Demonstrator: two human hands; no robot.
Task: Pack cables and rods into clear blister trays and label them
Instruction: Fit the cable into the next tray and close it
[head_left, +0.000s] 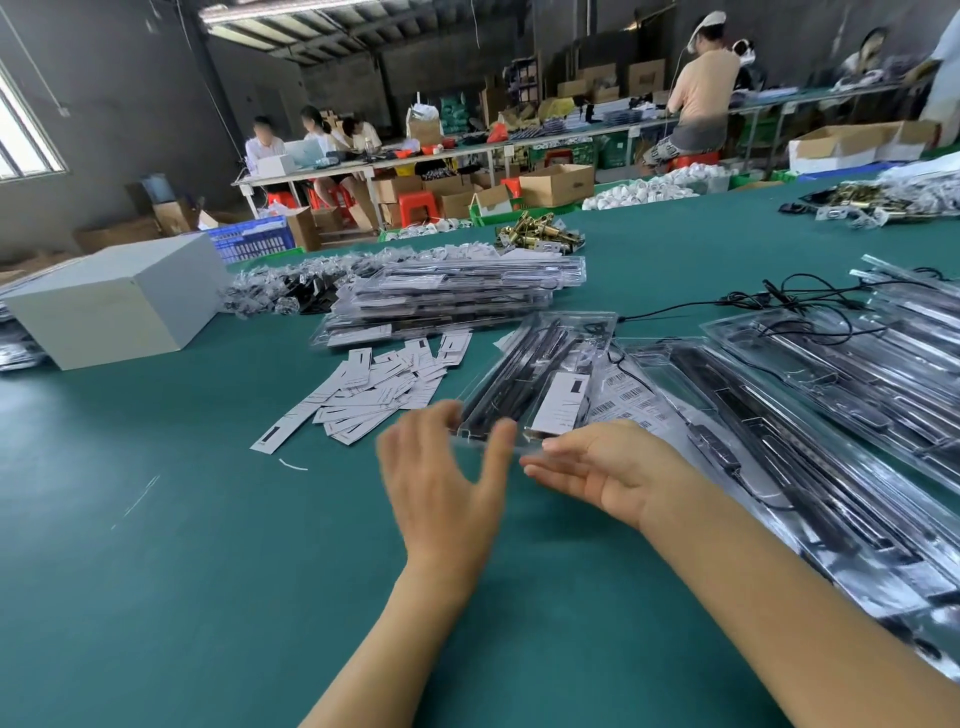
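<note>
Both hands are reaching to the near end of a clear blister tray lying on the green table. The left hand, at seven o'clock from it, is spread wide. The right hand, at five o'clock, is touching its edge with straight fingers. White paper labels are lying at nine o'clock.

Clear blister tray, black rods inside, labelled

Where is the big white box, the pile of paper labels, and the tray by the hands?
white box (111, 306), head view, on its front side face.
paper labels (374, 387), head view, middle of the pile.
blister tray (540, 374), head view, its clear middle over the black rods.
</note>
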